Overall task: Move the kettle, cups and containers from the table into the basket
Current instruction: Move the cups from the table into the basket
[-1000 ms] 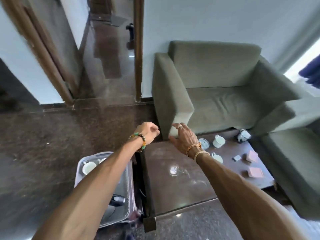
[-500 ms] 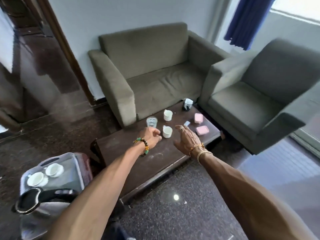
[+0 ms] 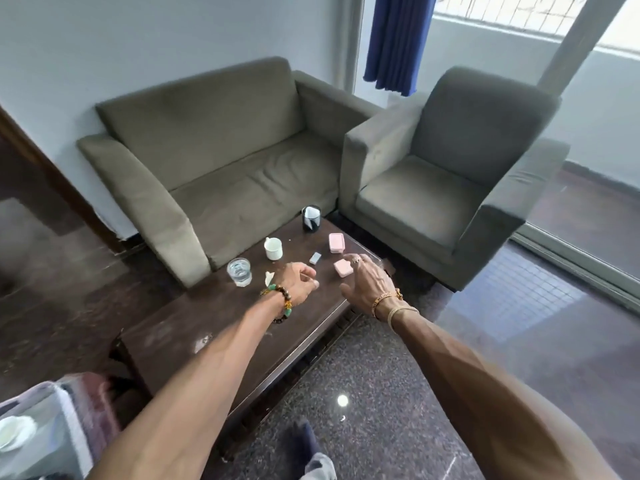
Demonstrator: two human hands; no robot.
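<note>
On the dark coffee table (image 3: 207, 341) stand a glass of water (image 3: 239, 271), a white cup (image 3: 273, 248) and a black-and-white container (image 3: 310, 218). Two pink containers (image 3: 336, 242) (image 3: 343, 268) and a small grey packet (image 3: 314, 258) lie near the table's right end. A second white cup (image 3: 269, 277) peeks out behind my left hand (image 3: 299, 282), which hovers with curled fingers and holds nothing. My right hand (image 3: 367, 284) is spread, its fingertips just beside the nearer pink container. The basket (image 3: 65, 420) is at the lower left with a white cup (image 3: 14, 433) inside.
A green two-seat sofa (image 3: 225, 161) stands behind the table and a matching armchair (image 3: 433, 188) to its right. Polished stone floor (image 3: 363, 393) lies in front of the table. A blue curtain (image 3: 394, 39) hangs by the window.
My view swung right, so the basket slid to the lower left corner. Both hands travelled along the table toward its right end, the right one reaching the pink containers.
</note>
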